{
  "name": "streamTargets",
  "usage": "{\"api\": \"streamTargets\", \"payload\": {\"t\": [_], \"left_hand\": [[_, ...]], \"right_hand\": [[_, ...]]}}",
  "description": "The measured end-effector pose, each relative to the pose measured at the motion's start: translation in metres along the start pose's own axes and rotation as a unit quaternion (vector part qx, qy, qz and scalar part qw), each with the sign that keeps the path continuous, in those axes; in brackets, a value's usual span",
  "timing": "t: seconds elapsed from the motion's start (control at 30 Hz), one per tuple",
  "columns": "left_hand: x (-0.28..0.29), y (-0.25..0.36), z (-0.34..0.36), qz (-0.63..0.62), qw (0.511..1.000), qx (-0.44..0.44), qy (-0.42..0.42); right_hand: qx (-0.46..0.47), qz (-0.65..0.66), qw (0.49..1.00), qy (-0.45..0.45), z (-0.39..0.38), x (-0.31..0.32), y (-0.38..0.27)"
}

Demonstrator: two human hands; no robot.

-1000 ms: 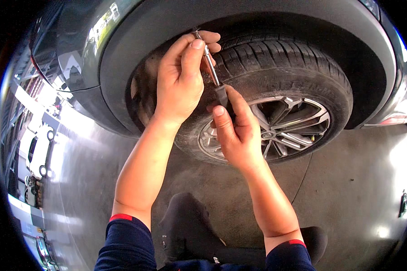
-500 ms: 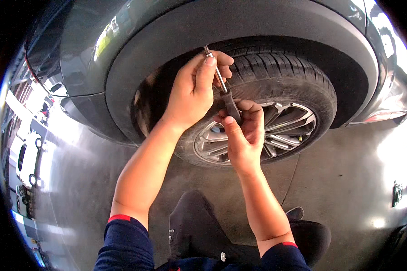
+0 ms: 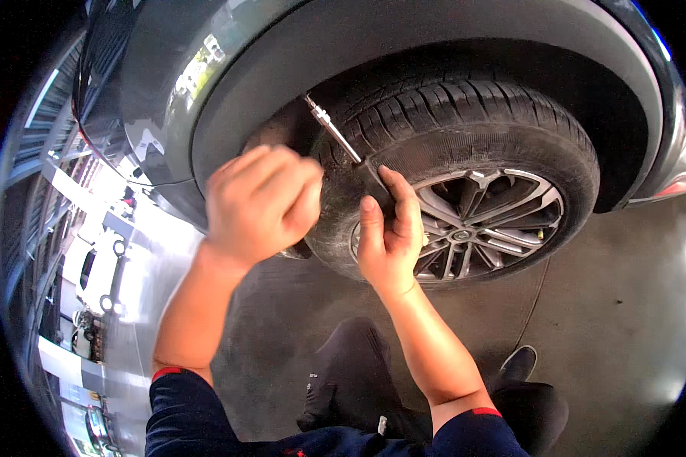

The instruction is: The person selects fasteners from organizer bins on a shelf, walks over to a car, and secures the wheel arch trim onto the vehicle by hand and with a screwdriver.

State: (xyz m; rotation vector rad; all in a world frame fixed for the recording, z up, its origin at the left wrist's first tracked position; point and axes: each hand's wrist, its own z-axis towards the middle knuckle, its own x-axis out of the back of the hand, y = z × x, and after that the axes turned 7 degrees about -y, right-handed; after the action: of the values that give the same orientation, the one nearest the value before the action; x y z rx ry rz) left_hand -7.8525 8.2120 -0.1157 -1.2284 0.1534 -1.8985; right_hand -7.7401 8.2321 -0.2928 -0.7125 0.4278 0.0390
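My right hand (image 3: 389,236) grips the dark handle of a driver tool (image 3: 335,133). Its shiny shaft angles up and left toward the lower edge of the dark wheel arch trim (image 3: 404,23), in front of the tire (image 3: 480,129); whether the tip touches the trim I cannot tell. My left hand (image 3: 259,202) is off the shaft, down and left of it, motion-blurred, its fingers curled closed; anything inside is hidden. Behind my hands is the car's multi-spoke alloy wheel (image 3: 461,236).
The grey fender (image 3: 152,91) curves away at the left. A white car (image 3: 95,270) stands farther off in the workshop. My bent leg (image 3: 347,365) and shoe (image 3: 518,364) are low in view, over the concrete floor (image 3: 610,320).
My left hand has let go of the shaft and moved down and to the left, closing. My right hand still holds the handle; the tool now tilts more to the left.
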Motion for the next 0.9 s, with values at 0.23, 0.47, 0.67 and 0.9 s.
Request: {"api": "streamTargets", "payload": {"t": [0.23, 0.47, 0.67, 0.9], "left_hand": [[0.033, -0.042, 0.043, 0.002, 0.978, -0.192, -0.078], [0.03, -0.05, 0.04, -0.039, 0.979, -0.187, -0.075], [0.029, -0.051, 0.038, -0.036, 0.978, -0.188, -0.086], [0.029, -0.049, 0.038, -0.024, 0.979, -0.183, -0.092]], "right_hand": [[0.001, 0.021, 1.0, 0.006, -0.001, -0.009, 0.003], [-0.033, 0.046, 0.998, 0.004, 0.005, 0.0, 0.001], [-0.161, 0.177, 0.969, -0.058, 0.015, 0.02, -0.005], [-0.347, 0.379, 0.844, -0.158, 0.03, 0.036, -0.017]]}}
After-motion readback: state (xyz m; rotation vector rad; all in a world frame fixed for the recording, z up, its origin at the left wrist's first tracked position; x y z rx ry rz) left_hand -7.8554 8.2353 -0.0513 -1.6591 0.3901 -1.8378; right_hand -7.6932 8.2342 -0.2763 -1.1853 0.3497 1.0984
